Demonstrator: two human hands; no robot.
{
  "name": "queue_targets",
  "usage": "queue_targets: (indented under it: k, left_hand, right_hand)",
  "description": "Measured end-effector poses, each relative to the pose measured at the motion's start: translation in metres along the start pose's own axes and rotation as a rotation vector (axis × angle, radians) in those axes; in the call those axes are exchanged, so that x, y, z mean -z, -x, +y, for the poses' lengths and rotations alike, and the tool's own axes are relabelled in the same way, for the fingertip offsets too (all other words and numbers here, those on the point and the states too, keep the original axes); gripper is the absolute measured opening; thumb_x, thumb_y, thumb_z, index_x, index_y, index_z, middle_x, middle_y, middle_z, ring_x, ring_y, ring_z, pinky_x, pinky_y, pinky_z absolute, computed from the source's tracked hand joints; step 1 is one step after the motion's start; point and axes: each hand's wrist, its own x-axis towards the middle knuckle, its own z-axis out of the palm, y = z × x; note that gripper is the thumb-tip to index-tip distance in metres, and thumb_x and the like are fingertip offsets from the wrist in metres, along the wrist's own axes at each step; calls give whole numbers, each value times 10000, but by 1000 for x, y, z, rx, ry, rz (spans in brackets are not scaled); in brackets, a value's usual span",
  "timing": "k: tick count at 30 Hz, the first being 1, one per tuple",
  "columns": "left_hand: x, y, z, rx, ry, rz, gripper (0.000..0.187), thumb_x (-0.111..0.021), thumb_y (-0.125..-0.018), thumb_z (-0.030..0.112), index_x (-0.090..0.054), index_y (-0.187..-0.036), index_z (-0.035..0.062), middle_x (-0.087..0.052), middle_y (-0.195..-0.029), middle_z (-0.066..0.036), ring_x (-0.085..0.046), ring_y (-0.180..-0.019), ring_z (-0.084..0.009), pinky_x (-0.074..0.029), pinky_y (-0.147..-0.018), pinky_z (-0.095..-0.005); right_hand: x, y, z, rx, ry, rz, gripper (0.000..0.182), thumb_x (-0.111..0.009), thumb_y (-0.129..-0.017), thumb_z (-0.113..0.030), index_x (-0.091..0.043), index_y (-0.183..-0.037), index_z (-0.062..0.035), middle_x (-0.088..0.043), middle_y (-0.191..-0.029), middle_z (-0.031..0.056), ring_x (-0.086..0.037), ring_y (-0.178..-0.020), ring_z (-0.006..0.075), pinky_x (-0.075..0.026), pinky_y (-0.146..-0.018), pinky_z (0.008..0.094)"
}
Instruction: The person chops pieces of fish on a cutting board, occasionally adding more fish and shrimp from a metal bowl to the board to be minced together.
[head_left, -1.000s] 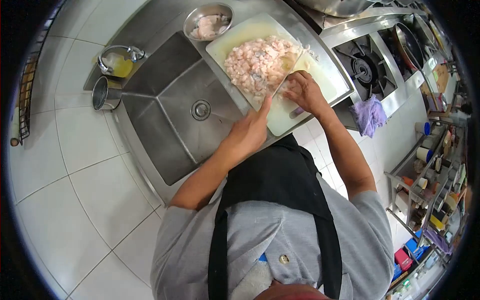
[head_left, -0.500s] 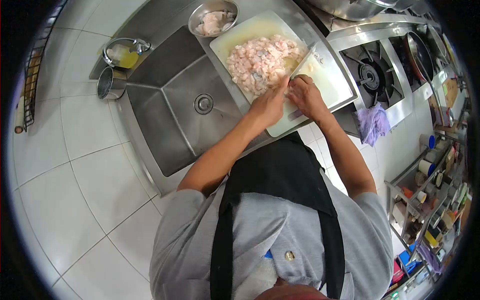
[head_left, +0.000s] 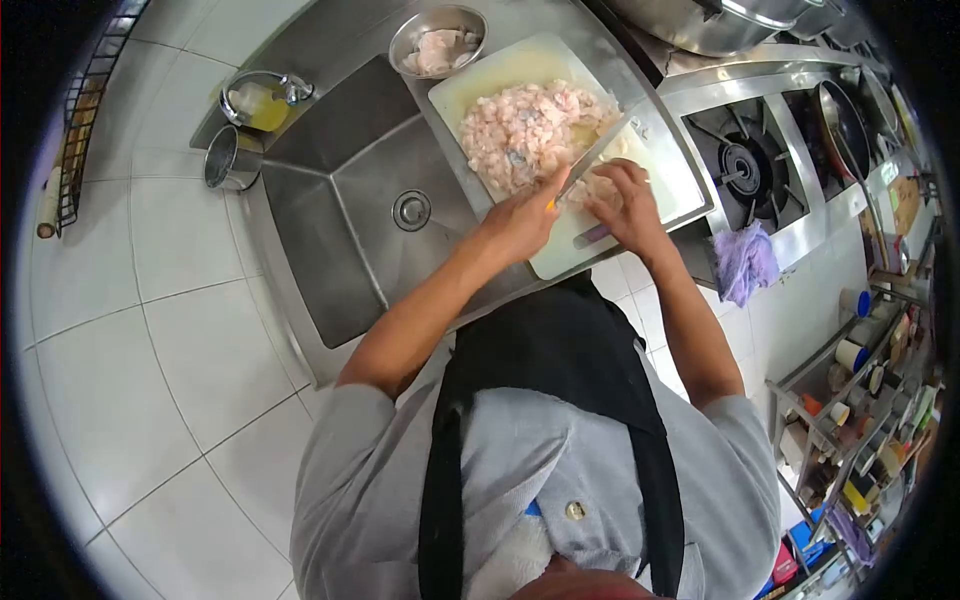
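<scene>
My left hand (head_left: 522, 222) is closed round the yellow handle of a knife (head_left: 598, 152), its blade slanting up and right across a white cutting board (head_left: 665, 195). Just right of the blade, my right hand (head_left: 628, 205) bends its fingers over a piece of pale raw meat (head_left: 592, 190), fingertips close to the knife. Beyond the blade a large heap of chopped, pale pink raw meat (head_left: 525, 130) covers the board's upper left. A steel bowl (head_left: 398, 55) by the board's far corner contains larger pale pieces.
On the left is a steel sink (head_left: 330, 240) with a drain. A metal pot (head_left: 232, 160) and a container of yellow liquid (head_left: 262, 108) stand at its far left corner. Right of the board are a gas burner (head_left: 742, 168) and a hanging purple cloth (head_left: 745, 262).
My right hand has moved slightly right, away from my left hand, with its fingers spreading over the meat. The knife blade now shows more fully between the hands.
</scene>
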Motion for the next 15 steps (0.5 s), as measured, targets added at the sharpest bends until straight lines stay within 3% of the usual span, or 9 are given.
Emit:
queue_targets:
  k: [1, 4, 7, 10, 11, 14, 15]
  left_hand:
    - [3, 16, 5, 32, -9, 7, 714, -543, -995, 173, -170, -1604, 163, -545, -1358, -300, -570, -1194, -460, -470, -980, -479]
    - [9, 34, 35, 195, -188, -172, 707, -537, -996, 183, -173, -1601, 153, -568, -1327, -299, -577, -1184, -459, -477, -965, -479]
    - [-34, -10, 6, 19, -76, 41, 701, -526, -995, 170, -176, -1602, 176, -601, -1237, -316, -604, -1107, -470, -481, -946, -494]
    - [-9, -22, -6, -143, 38, 61, 687, -517, -973, 104, -207, -1585, 133, -581, -1226, -354, -593, -1114, -496, -494, -935, -522]
    - [-8, -8, -5, -147, -13, 78, 691, -512, -973, 101, -199, -1588, 134, -605, -1145, -331, -608, -1056, -495, -500, -894, -537]
    - [14, 35, 32, 63, -64, -48, 702, -531, -990, 146, -195, -1600, 228, -624, -1083, -312, -621, -992, -478, -498, -873, -520]
    - [6, 38, 31, 100, -158, -86, 709, -540, -987, 136, -193, -1600, 215, -623, -1092, -306, -615, -995, -484, -496, -871, -530]
  right_hand:
    - [3, 7, -4, -15, 45, 34, 314, -692, -833, -64, -635, -1140, -31, -609, -1127, 182, -577, -1104, 393, -493, -926, 441]
    - [1, 8, 3, -156, -120, -147, 323, -687, -837, -61, -631, -1153, -32, -610, -1130, 181, -600, -1064, 389, -508, -910, 437]
    - [-15, 9, 11, -158, -153, -140, 302, -677, -844, -54, -626, -1141, -29, -613, -1110, 180, -617, -1021, 384, -516, -884, 437]
    - [-3, 5, 7, -145, -143, -94, 285, -665, -850, -42, -624, -1132, -30, -615, -1078, 174, -630, -987, 373, -529, -850, 420]
    - [4, 5, 5, -131, -137, -37, 274, -662, -851, -37, -625, -1122, -29, -615, -1072, 173, -634, -975, 371, -531, -841, 418]
    - [3, 13, 2, -189, -192, -82, 240, -655, -854, -31, -632, -1093, -24, -612, -1057, 169, -644, -942, 358, -533, -823, 409]
    - [2, 12, 5, -213, -213, -123, 229, -654, -856, -29, -635, -1084, -23, -611, -1052, 168, -648, -931, 353, -533, -818, 405]
